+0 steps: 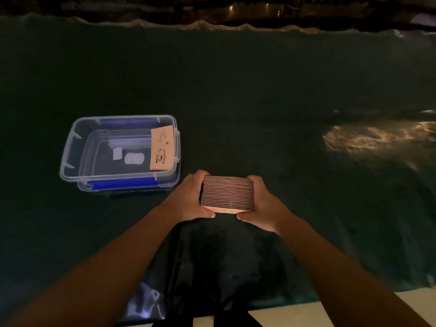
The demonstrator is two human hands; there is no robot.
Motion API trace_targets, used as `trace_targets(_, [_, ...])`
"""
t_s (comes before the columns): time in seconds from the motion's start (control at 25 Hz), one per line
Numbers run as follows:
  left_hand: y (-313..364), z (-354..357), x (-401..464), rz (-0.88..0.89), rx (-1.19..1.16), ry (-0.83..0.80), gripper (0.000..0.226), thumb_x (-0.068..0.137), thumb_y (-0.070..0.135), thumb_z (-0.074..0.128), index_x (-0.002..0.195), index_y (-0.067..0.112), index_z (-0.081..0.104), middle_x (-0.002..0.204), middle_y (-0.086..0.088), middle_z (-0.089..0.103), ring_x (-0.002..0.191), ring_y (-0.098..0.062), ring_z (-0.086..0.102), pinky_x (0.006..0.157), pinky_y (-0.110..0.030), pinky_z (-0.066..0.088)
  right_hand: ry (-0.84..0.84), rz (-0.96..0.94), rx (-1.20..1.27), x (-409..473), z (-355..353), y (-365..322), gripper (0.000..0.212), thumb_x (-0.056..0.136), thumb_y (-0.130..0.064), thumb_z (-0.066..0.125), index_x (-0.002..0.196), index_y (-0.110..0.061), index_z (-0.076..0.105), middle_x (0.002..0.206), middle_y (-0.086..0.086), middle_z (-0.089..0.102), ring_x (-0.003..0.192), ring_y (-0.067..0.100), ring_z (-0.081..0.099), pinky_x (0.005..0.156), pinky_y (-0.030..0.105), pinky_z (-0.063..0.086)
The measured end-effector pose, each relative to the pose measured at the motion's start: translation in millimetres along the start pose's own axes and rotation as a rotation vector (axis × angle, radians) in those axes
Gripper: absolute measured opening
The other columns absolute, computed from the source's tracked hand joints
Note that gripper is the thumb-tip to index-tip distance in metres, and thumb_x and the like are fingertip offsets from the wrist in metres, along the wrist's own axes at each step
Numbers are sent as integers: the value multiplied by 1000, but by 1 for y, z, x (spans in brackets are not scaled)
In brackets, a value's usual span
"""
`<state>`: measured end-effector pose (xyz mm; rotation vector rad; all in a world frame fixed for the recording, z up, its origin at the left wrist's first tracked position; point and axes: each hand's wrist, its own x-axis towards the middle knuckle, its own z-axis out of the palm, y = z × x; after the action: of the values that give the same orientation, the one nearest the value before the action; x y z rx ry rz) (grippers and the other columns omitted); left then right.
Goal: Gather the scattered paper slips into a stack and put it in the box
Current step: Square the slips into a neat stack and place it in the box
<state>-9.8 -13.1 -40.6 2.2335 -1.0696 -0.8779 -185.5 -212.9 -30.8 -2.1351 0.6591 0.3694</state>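
A thick stack of pinkish-tan paper slips stands on its edge just above the dark table. My left hand presses its left side and my right hand presses its right side, thumbs under the near edge. To the left sits a clear plastic box with blue latches. Inside it, one tan slip with a coffee cup print leans against the right wall.
The table is covered with a dark green plastic sheet. A bright light reflection lies at the right. The sheet's wavy far edge runs along the back. A pale floor strip shows at the bottom right.
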Motion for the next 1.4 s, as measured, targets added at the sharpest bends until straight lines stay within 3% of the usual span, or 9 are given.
trace_targets(0.32, [14, -15, -10, -32, -81, 10, 98, 52, 45, 98, 125, 49, 32, 131, 13, 47, 115, -5, 48, 99, -31, 41, -1, -26, 58, -12, -12, -21, 102, 69, -30, 93, 137, -58, 21, 130, -12, 54, 97, 1, 64, 73, 19, 53])
trace_targets(0.44, [27, -44, -26, -46, -321, -3, 92, 50, 41, 97, 121, 51, 41, 131, 22, 55, 118, -1, 54, 103, -35, 45, 9, -64, 178, -22, -26, -46, 97, 60, -36, 95, 130, -52, 30, 127, -22, 58, 111, 0, 63, 77, 18, 54])
trace_targets(0.56, [35, -79, -47, -12, -681, -8, 93, 51, 26, 98, 129, 43, 50, 131, 17, 65, 126, -8, 60, 105, -46, 52, 8, -98, 394, -28, -33, -78, 93, 51, -27, 98, 127, -36, 46, 125, -9, 70, 119, 9, 70, 90, 33, 62])
trace_targets(0.72, [42, -112, -69, 29, -1146, 64, 91, 61, 10, 88, 141, 28, 47, 130, -3, 67, 125, -24, 63, 93, -47, 59, -74, -79, 645, -23, -27, -138, 91, 53, -10, 99, 130, -20, 51, 126, -2, 72, 109, 2, 75, 78, 27, 65])
trace_targets(0.8, [45, -123, -76, 13, -1260, 166, 81, 68, 6, 80, 140, 25, 48, 124, -8, 69, 122, -29, 65, 93, -51, 59, -97, -52, 693, -20, -16, -172, 88, 56, -18, 97, 131, -22, 52, 130, -2, 71, 107, 5, 75, 75, 24, 63])
trace_targets(0.92, [37, -142, -87, -28, -1281, 309, 80, 71, 3, 80, 141, 16, 47, 130, -16, 65, 124, -33, 63, 96, -55, 57, -106, -7, 704, -13, 4, -215, 90, 52, -37, 95, 132, -26, 55, 131, -2, 73, 118, 20, 72, 85, 33, 58])
trace_targets(1.08, [7, -179, -102, -63, -1294, 405, 76, 71, 7, 79, 141, 15, 50, 132, -17, 66, 119, -32, 67, 90, -50, 60, -201, -2, 658, 5, 22, -261, 81, 68, -39, 91, 141, -28, 57, 133, -5, 74, 121, 19, 72, 105, 46, 59])
trace_targets(1.24, [-28, -212, -101, -216, -1287, 366, 51, 87, 10, 74, 133, 20, 56, 125, -13, 71, 105, -26, 75, 78, -41, 63, -142, -14, 699, 35, 36, -296, 53, 87, -36, 80, 136, -34, 62, 122, -6, 82, 111, 13, 79, 94, 37, 64])
trace_targets(1.4, [-55, -223, -85, -315, -1280, 301, 45, 91, 19, 74, 132, 20, 58, 119, -12, 76, 105, -30, 75, 91, -49, 60, -99, 64, 695, 65, 55, -314, 52, 100, -29, 69, 150, -29, 56, 129, 0, 78, 114, 18, 76, 97, 42, 64])
